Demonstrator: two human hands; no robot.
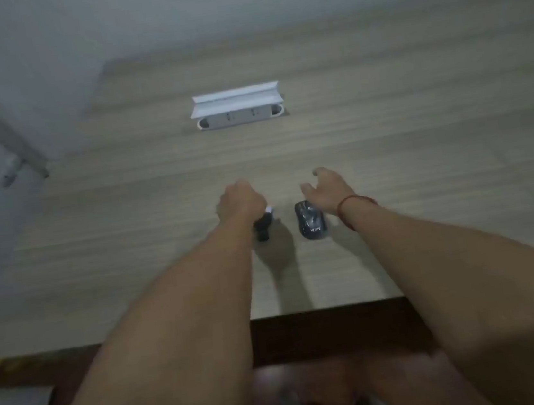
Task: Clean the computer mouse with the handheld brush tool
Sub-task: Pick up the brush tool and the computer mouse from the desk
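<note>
On the wood-grain desk, seen from the head camera looking down, both bare forearms reach forward from the near edge. The left hand is curled into a closed fist around the handheld brush tool; the tool's dark body sticks out below the fist toward the person, with a pale part showing just at the knuckles, so its long axis runs roughly away from the viewer, tilted a little to the right at its far end. The right hand is open, fingers spread and slightly curved, holding nothing; it hovers over the far right part of the computer mouse, and whether it touches it cannot be told. A red string circles the right wrist. The black mouse lies flat between the two hands, just right of the brush, its long axis pointing away from the person. Blurred white lettering marks its near end and cannot be read. Farther back sits a white open socket box set in the desk.
</note>
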